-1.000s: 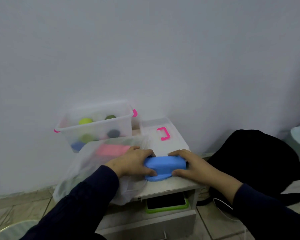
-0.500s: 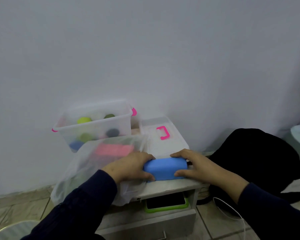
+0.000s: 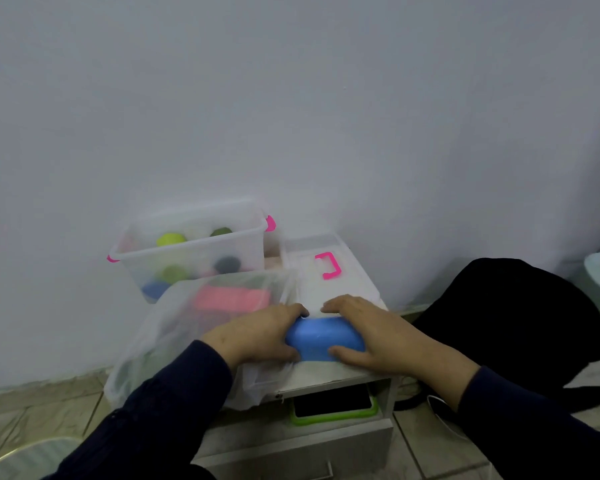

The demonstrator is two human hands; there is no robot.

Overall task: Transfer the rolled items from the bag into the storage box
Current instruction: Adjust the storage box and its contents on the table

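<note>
A blue rolled item [image 3: 323, 339] lies on the white cabinet top [image 3: 326, 372]. My left hand [image 3: 257, 336] grips its left end and my right hand [image 3: 371, 332] grips its right end, fingers curled over the far side. Left of it slumps a translucent white bag [image 3: 174, 327] holding a pink roll [image 3: 231, 297] and darker items I cannot make out. Behind the bag stands the clear storage box [image 3: 191, 251] with pink latches, containing several rolls in yellow-green, green, dark grey and blue.
The box lid [image 3: 326, 271] with a pink handle lies on the cabinet top behind my hands. Below, an open drawer holds a phone in a green case [image 3: 333, 405]. A black fabric heap [image 3: 513, 327] sits right of the cabinet. A wall rises close behind.
The loose flap under the blue item has been rolled in, leaving a compact roll. My hands have closed further over its ends; the view shifted slightly.
</note>
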